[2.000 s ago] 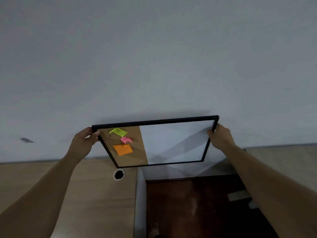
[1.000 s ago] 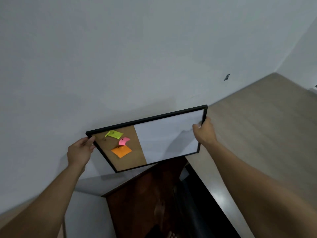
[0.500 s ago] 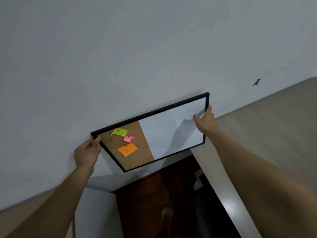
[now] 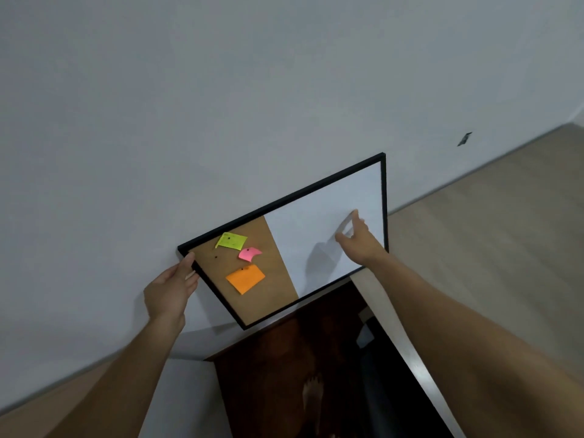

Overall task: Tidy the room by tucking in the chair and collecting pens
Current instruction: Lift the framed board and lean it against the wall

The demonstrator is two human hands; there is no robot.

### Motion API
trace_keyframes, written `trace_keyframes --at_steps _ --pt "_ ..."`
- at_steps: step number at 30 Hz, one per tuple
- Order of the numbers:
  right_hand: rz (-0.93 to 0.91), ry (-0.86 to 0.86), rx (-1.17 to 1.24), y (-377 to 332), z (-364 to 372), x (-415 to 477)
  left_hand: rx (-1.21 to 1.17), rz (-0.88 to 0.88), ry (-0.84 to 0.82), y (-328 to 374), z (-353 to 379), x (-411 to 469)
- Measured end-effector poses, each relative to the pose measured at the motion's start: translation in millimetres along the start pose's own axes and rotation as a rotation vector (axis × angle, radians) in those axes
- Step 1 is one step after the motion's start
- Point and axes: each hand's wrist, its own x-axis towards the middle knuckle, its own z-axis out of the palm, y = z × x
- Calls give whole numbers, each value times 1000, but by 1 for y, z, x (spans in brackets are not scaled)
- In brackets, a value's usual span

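Head cam: left hand grips rect. black-framed cork/whiteboard.

Close head-worn view toward wall

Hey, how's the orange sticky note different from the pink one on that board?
The orange note is clearly larger than the pink note. The orange note lies nearly flat, while the pink note's corner curls away from the surface. The orange note sits lower in the view, beneath the pink note. Both are pinned to the cork half of the black-framed board.
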Motion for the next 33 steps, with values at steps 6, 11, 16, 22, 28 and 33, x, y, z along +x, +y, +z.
trace_keyframes --at_steps 6,11,16,22,28,33 --pt "95 -61 110 16 10 -3 29 -1 -82 -11 55 -8" --pt "109 -17 156 16 14 -14 26 -7 -163 -18 97 -16" --pt "90 48 226 25 9 0 57 -27 -213 -17 117 -19" --pt "54 133 269 22 -6 19 70 15 -250 -17 137 -19" --pt "82 216 332 21 -28 42 325 160 -353 -35 157 -11" --pt "86 262 370 22 -35 57 626 182 -498 -57 182 -1"
